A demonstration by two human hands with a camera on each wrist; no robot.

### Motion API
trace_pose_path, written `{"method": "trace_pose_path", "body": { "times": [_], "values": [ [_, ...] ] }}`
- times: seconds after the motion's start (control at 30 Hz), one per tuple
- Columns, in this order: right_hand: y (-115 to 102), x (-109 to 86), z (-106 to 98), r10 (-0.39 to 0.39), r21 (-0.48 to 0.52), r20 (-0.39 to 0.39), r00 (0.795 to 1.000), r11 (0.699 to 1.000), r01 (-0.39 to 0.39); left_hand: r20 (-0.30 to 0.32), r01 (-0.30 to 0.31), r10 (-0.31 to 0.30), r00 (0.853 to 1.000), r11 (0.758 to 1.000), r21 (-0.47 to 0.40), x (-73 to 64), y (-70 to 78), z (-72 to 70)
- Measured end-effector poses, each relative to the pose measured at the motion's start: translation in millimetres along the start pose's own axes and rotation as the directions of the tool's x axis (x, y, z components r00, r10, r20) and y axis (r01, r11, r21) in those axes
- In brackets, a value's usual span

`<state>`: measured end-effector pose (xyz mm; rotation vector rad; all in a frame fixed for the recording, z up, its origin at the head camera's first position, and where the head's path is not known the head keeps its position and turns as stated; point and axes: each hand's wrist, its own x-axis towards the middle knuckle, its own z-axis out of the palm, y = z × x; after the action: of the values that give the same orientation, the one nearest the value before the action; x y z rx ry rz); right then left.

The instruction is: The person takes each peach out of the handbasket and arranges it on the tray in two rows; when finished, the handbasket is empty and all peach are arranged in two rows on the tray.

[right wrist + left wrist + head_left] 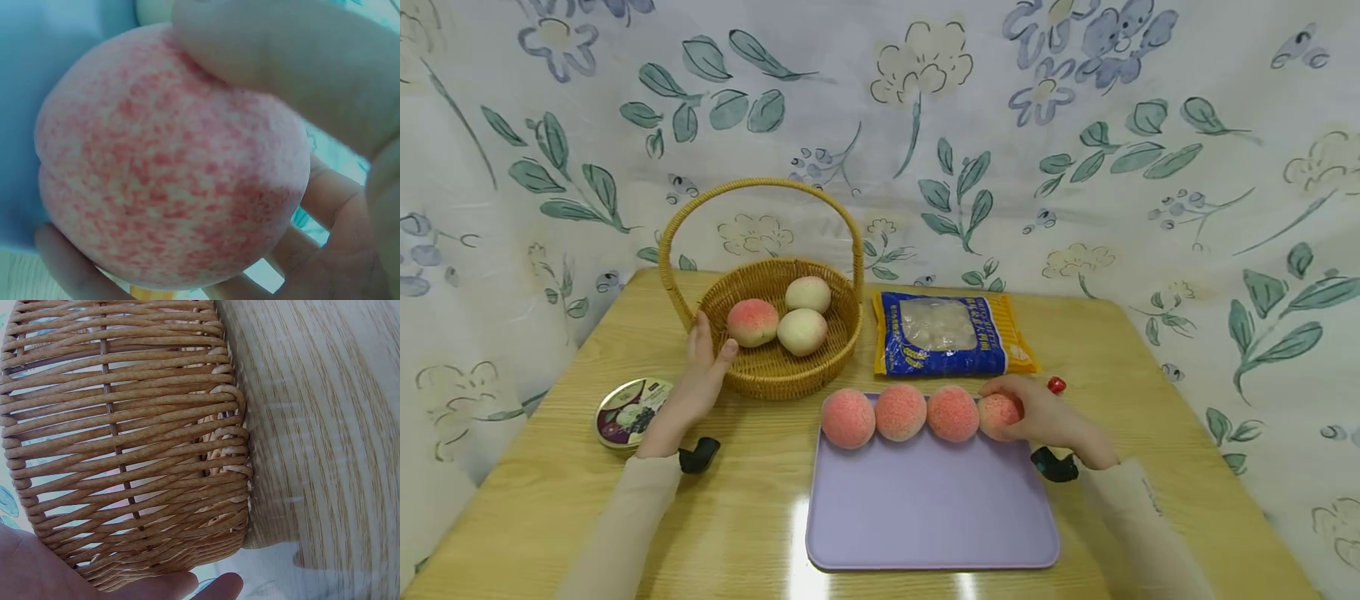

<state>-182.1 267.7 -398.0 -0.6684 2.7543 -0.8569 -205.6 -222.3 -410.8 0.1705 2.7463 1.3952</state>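
Note:
At the wicker basket's left rim is my left hand [700,371], its thumb over the rim and its fingers along the outside. In the left wrist view, the basket's woven side [125,437] fills much of the picture, with fingers [156,586] beside it. Inside the basket [775,385] lie one reddish peach [752,322] and two pale ones [802,332]. My right hand [1048,414] grips a speckled peach [169,162] at the far right corner of the lilac tray [932,508]. Three more pink peaches [901,412] stand beside it in a row along the tray's far edge.
Behind the tray lies a blue and yellow food packet [951,333]. A round tin [631,412] sits by my left forearm. Just beyond my right hand is a small red object [1056,385]. A floral cloth [880,125] hangs behind the wooden table [745,517].

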Motion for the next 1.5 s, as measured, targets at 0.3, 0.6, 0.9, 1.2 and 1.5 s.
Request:
{"method": "trace_pose_path", "body": {
  "times": [0.3,0.6,0.9,1.2,1.5],
  "values": [
    [-34,72.8,14,-0.124,-0.059,0.045,0.991,0.99,0.127,-0.122,0.013,-0.012,0.992,1.0,0.007,-30.0,-20.7,-58.5],
    [-26,49.7,11,-0.019,-0.093,0.059,0.998,0.995,0.024,-0.086,0.016,-0.012,0.996,0.999,0.045,-12.2,-9.8,-46.0],
    [-34,28.7,-22,-0.003,-0.055,0.015,1.0,0.998,0.004,-0.03,-0.005,0.007,1.0,0.997,0.077,6.5,4.5,-20.1],
    [-73,55.7,-28,-0.09,-0.083,0.025,0.996,0.992,0.092,-0.002,-0.003,0.003,1.0,0.999,0.054,14.0,1.7,-2.5],
    [-135,134.8,-16,-0.148,0.031,0.15,0.978,0.989,0.145,-0.034,0.005,-0.004,0.999,0.999,0.042,5.1,-7.1,-0.1]
  ]
}}
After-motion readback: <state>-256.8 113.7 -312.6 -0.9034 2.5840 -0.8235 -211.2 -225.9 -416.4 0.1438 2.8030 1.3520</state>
